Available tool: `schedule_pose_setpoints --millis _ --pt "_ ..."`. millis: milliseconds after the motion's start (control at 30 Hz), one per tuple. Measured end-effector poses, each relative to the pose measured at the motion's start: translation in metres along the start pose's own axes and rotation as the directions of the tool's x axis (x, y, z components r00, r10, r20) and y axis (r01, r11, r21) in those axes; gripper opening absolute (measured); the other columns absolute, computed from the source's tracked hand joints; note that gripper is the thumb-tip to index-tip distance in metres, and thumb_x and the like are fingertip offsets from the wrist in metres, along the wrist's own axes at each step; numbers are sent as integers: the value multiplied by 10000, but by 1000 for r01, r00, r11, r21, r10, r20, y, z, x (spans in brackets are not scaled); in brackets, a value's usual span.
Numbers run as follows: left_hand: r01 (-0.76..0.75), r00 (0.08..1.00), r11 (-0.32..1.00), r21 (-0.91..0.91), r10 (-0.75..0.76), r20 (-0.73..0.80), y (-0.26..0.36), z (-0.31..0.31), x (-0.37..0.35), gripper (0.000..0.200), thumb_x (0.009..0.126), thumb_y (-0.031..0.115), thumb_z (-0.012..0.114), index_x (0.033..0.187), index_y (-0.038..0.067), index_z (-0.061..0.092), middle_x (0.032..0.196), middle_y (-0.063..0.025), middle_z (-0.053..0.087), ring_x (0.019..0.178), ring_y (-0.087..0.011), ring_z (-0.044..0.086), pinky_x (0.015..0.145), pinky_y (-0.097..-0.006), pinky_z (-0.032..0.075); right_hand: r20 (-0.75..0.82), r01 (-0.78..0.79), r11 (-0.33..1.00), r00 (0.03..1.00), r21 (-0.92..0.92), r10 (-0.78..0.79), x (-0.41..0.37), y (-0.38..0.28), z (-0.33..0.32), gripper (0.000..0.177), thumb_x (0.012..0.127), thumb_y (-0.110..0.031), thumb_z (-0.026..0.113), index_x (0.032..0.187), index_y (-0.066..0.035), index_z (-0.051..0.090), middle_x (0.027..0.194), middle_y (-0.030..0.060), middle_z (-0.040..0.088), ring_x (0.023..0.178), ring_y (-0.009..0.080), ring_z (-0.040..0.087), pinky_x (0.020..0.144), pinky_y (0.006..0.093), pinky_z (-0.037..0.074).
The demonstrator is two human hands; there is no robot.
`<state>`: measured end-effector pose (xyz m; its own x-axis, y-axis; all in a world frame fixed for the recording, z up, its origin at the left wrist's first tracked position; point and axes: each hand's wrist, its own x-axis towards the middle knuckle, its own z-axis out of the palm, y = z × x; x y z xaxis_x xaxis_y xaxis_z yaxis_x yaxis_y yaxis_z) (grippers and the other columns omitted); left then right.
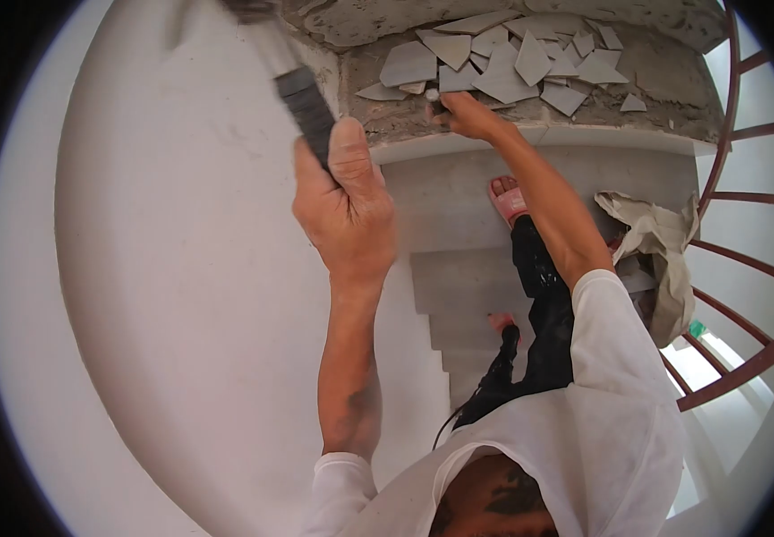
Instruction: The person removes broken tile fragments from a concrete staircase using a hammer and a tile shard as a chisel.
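My left hand (pixel 348 210) is closed around the black grip of a hammer (pixel 308 109), raised in front of the white wall. The hammer's metal shaft and dark head are blurred by motion at the top edge. Lower and to the right, my right hand (pixel 469 116) is closed at the front of a rough, unfinished step (pixel 382 114). From its fingers sticks the rounded, pale end of a small chisel-like tool (pixel 433 97); the rest is hidden. Just beyond that hand lies a heap of broken grey tile pieces (pixel 503 73).
Tiled stairs (pixel 459 277) descend beneath me, and my feet in pink sandals (pixel 508 201) stand on them. A beige sack (pixel 660 242) rests at the right by a curved reddish-brown railing (pixel 727 170). A smooth white wall (pixel 181 268) curves along the left.
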<state>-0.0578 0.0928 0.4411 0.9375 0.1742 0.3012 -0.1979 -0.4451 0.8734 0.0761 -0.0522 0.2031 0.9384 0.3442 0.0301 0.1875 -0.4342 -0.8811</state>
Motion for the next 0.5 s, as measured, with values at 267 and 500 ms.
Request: schedule_pose_setpoints --millis 267,500 --pt "3 962 806 592 -164 219 -111 27 -46 356 947 329 569 997 -15 490 652 -191 606 607 -402 615 551 -432 485 -42 62 998 997 23 -61 0 9 9 192 828 -57 682 975 11 579 891 214 611 784 373 522 727 397 447" --pt "121 966 946 300 -182 183 -55 12 -50 377 961 374 523 935 -1 503 655 -218 613 618 -440 608 565 -507 463 -45 68 996 996 -58 -70 -3 4 8 225 822 -96 696 973 23 578 900 232 612 817 392 550 733 418 443"
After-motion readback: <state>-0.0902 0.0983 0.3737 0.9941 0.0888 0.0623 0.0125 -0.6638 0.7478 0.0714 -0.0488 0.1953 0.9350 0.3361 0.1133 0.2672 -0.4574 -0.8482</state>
